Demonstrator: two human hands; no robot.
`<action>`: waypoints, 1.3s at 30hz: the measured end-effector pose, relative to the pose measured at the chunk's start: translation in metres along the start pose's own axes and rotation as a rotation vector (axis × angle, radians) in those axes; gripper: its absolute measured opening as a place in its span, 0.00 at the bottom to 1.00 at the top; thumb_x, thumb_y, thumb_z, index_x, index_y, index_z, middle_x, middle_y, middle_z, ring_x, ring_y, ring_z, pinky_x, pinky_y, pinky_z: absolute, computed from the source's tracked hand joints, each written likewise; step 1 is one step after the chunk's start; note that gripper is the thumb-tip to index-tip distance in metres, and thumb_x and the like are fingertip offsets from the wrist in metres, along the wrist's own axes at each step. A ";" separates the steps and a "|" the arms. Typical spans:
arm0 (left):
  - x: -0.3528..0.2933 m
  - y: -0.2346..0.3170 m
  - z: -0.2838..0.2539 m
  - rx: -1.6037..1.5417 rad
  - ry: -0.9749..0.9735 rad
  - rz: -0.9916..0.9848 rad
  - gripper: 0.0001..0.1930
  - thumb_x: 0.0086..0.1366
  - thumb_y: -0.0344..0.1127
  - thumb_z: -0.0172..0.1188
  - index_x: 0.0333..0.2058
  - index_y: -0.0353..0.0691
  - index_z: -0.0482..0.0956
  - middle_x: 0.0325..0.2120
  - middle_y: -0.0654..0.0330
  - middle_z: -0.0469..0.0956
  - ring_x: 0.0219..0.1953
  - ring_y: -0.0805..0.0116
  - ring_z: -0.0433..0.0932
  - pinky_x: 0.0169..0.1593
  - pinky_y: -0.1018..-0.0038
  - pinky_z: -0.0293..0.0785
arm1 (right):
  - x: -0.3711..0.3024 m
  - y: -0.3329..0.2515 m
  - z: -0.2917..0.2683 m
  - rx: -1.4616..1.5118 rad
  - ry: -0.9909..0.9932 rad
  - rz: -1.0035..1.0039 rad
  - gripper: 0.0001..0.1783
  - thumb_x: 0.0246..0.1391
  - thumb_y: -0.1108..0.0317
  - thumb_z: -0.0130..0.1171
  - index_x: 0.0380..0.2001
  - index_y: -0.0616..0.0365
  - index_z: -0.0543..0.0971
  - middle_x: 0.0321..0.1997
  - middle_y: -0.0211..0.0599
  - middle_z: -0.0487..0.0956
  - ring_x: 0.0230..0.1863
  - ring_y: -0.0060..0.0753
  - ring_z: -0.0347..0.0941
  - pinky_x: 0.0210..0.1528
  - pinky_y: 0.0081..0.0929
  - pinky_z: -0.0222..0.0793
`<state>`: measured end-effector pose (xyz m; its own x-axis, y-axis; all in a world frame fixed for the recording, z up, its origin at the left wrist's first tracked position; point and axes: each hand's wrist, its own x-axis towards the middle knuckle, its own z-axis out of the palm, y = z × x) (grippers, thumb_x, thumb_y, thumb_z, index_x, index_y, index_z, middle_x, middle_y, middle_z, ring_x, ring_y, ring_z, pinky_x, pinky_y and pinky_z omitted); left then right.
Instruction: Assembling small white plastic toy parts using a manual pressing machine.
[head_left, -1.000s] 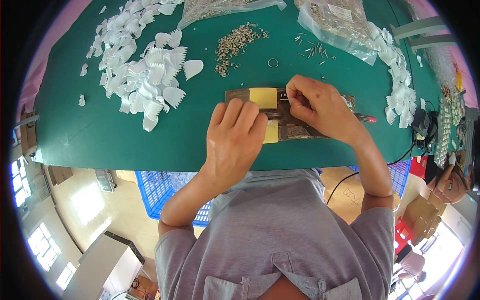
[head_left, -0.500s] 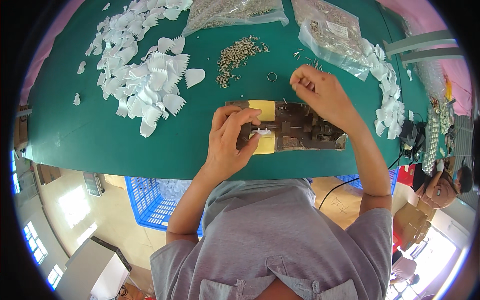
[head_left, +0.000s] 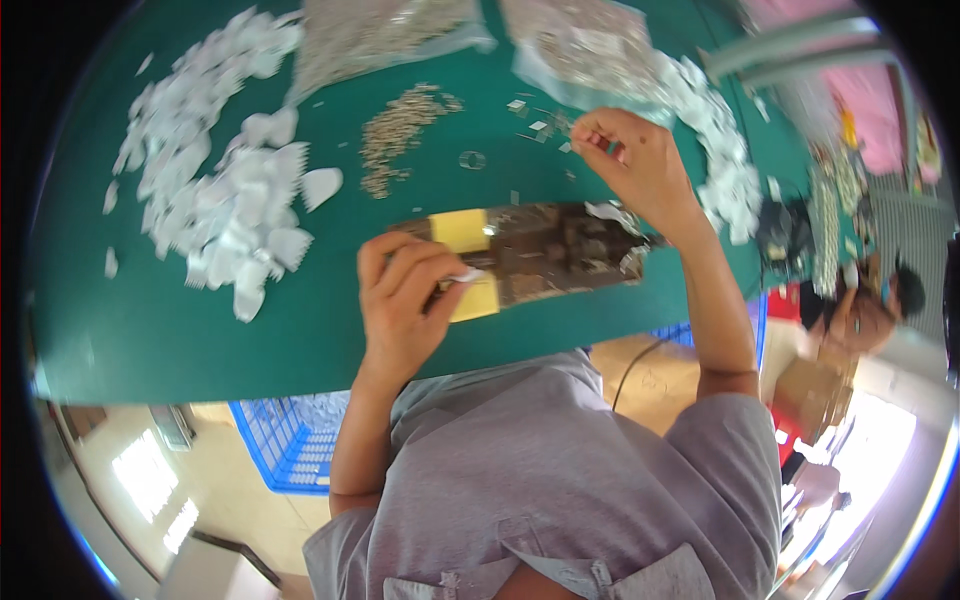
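My left hand (head_left: pixel 402 292) is closed, thumb and fingers pinching a small white plastic piece (head_left: pixel 468 275). It holds this piece over the near yellow pad (head_left: pixel 478 300) at the left part of a dark metal fixture (head_left: pixel 535 262). A second yellow pad (head_left: pixel 459 230) lies on the fixture's far side. Beyond the fixture, my right hand (head_left: pixel 632 165) is raised with its fingertips pressed together beside scattered small metal pins (head_left: pixel 540 127). Whether anything sits between those fingertips cannot be made out. Motion blurs the picture.
White toothed plastic pieces (head_left: pixel 245 205) are heaped at left, with more (head_left: pixel 728 165) at right. Small metal clips (head_left: pixel 395 135) form a pile near a metal ring (head_left: pixel 472 160). Two clear bags (head_left: pixel 390 35) (head_left: pixel 590 50) of metal parts lie behind. A blue basket (head_left: pixel 285 445) stands below the table edge.
The whole view has shifted, so the table's things appear further left. My right hand has moved rightward and away over the table, closer to the pins. My left hand keeps its place at the fixture.
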<state>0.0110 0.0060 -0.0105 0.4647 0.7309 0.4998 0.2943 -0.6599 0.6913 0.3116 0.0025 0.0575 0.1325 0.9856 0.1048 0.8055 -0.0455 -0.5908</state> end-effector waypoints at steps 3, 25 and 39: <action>-0.002 0.003 0.001 0.054 -0.004 -0.015 0.15 0.49 0.22 0.76 0.35 0.43 0.84 0.38 0.61 0.83 0.49 0.54 0.76 0.54 0.60 0.73 | -0.035 -0.003 -0.032 0.108 0.181 -0.040 0.06 0.60 0.71 0.67 0.40 0.57 0.83 0.33 0.33 0.85 0.33 0.25 0.80 0.38 0.24 0.75; -0.008 -0.007 0.006 0.020 -0.043 0.044 0.14 0.55 0.19 0.73 0.37 0.38 0.80 0.39 0.59 0.81 0.49 0.57 0.75 0.53 0.66 0.71 | -0.137 0.178 -0.073 -0.159 0.128 0.134 0.14 0.56 0.71 0.69 0.46 0.56 0.82 0.24 0.31 0.80 0.26 0.23 0.77 0.31 0.27 0.74; -0.018 -0.026 0.000 -0.107 -0.051 -0.058 0.10 0.63 0.21 0.70 0.41 0.35 0.80 0.46 0.57 0.77 0.48 0.66 0.76 0.52 0.73 0.73 | -0.151 0.167 -0.097 0.110 0.063 0.425 0.09 0.52 0.71 0.67 0.31 0.69 0.85 0.24 0.39 0.87 0.24 0.31 0.86 0.30 0.29 0.82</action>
<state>-0.0048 0.0099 -0.0378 0.4919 0.7558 0.4322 0.2321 -0.5923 0.7716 0.4821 -0.1696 0.0211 0.4764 0.8711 -0.1191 0.6062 -0.4235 -0.6732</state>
